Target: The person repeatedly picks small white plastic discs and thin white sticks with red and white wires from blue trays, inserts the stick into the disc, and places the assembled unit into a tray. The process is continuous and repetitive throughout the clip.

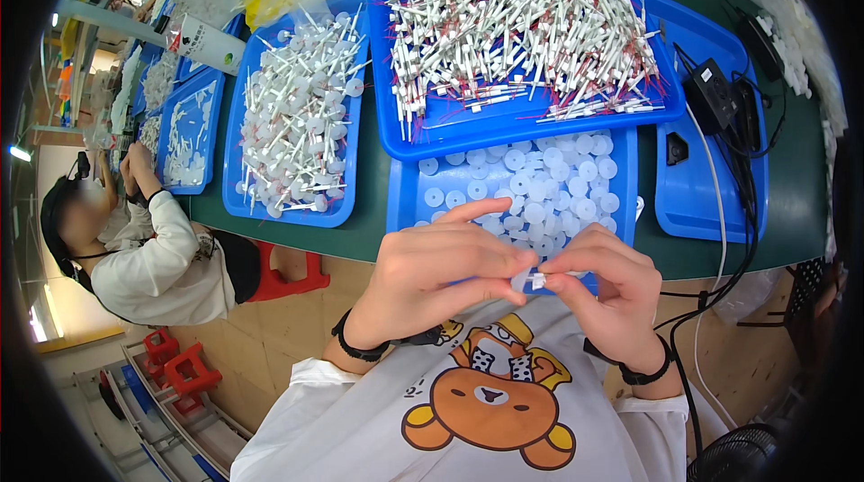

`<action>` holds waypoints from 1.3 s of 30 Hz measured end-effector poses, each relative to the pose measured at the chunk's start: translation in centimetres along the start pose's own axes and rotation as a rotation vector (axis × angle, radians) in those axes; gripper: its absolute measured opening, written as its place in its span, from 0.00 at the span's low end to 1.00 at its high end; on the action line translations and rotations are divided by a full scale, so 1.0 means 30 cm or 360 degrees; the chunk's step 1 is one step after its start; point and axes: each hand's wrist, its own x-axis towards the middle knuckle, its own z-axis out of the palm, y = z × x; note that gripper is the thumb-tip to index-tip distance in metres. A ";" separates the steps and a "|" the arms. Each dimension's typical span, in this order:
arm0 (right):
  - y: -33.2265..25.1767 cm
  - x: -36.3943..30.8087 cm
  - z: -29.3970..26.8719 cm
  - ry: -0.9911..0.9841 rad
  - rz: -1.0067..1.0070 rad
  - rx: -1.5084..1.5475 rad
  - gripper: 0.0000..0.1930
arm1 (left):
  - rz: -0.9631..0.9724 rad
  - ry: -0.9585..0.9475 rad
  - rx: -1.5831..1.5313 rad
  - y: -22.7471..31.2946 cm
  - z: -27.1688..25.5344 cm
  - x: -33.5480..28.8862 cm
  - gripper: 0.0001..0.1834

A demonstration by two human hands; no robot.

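Bear-print shirt [495,396] nearest; above it, my left hand [450,257] pinches what looks like a translucent disc [519,281], my right hand [605,279] a small white plastic part [538,281] right against it. A crooked push could pop either into the blue disc tray [409,194] beyond; a nudge could spill the heaped tray [409,147] overlapping it.

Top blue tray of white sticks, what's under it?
A lower blue tray with translucent discs shows past its near edge; the right tray looks partly overlapped. Anything farther beneath the top tray is covered.
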 end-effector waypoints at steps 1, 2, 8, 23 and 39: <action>-0.004 -0.007 0.006 0.0017 0.0038 0.0035 0.08 | 0.0006 -0.0010 0.0030 0.009 -0.003 0.002 0.13; -0.008 -0.014 0.012 0.0035 0.0076 0.0069 0.08 | 0.0012 -0.0020 0.0061 0.018 -0.006 0.004 0.13; 0.001 -0.034 0.051 0.0048 0.0321 0.0048 0.07 | 0.0026 -0.0072 0.0406 0.016 -0.002 -0.010 0.12; -0.049 -0.018 -0.001 0.0174 0.0314 -0.0202 0.13 | -0.0376 0.1135 0.0542 -0.076 -0.345 0.011 0.19; -0.033 0.178 -0.065 0.0006 -0.0106 -0.1058 0.02 | -0.0372 -0.0182 0.1102 -0.082 0.050 -0.063 0.20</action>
